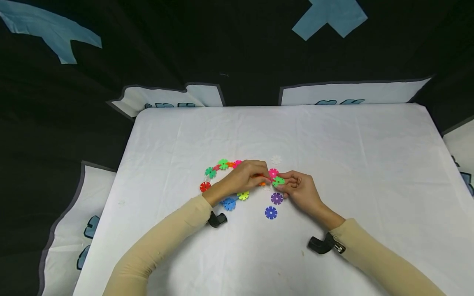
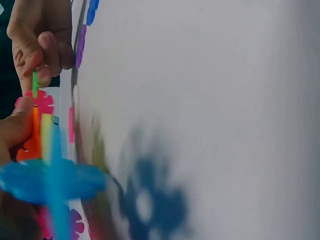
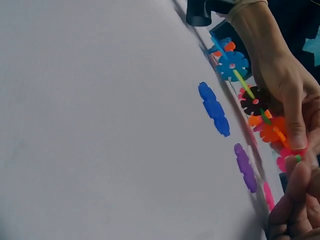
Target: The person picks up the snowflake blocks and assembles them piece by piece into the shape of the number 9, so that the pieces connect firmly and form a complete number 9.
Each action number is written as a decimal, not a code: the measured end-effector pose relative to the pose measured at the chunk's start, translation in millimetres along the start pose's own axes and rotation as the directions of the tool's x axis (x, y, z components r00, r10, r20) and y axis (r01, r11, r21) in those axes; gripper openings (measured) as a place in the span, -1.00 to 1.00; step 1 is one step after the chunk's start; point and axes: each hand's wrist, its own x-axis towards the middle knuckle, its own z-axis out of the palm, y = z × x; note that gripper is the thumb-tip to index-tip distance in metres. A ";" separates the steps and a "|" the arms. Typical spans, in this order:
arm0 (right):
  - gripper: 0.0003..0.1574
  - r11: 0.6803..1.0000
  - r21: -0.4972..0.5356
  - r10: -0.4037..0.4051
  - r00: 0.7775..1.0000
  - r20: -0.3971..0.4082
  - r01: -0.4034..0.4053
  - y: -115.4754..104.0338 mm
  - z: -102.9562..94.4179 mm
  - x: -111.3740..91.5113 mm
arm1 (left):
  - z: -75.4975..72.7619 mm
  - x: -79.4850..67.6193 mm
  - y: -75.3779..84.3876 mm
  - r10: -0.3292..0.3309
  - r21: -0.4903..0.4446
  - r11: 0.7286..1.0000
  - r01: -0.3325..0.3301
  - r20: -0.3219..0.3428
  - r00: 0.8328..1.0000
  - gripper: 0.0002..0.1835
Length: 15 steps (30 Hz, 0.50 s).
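A chain of interlocking plastic flower discs [image 1: 210, 172] in several colours curves around beneath my left hand [image 1: 244, 176]. My left thumb and fingers pinch its right end, at a pink disc [image 2: 44, 102] beside an orange disc [image 3: 272, 131]. My right hand [image 1: 301, 191] pinches a green flower disc [image 1: 278, 181] between thumb and fingertips. The green disc meets the pink one edge-on in the left wrist view. A blue disc [image 2: 75, 181] of the chain hangs close to the left wrist camera. My left palm hides part of the chain.
On the white table [image 1: 370, 172] lie a loose purple disc [image 1: 276, 198] and a dark blue disc [image 1: 271, 212], near my right hand. Farther back is a clear disc [image 1: 276, 160]. Dark curtains [image 1: 237, 49] stand behind the table.
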 end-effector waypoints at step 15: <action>-0.53 0.922 -0.346 -0.179 0.984 0.012 0.172 2.8 4.0 1.8 | -31.2 -26.0 3.7 -0.197 0.238 0.950 0.204 -0.051 0.979 -0.30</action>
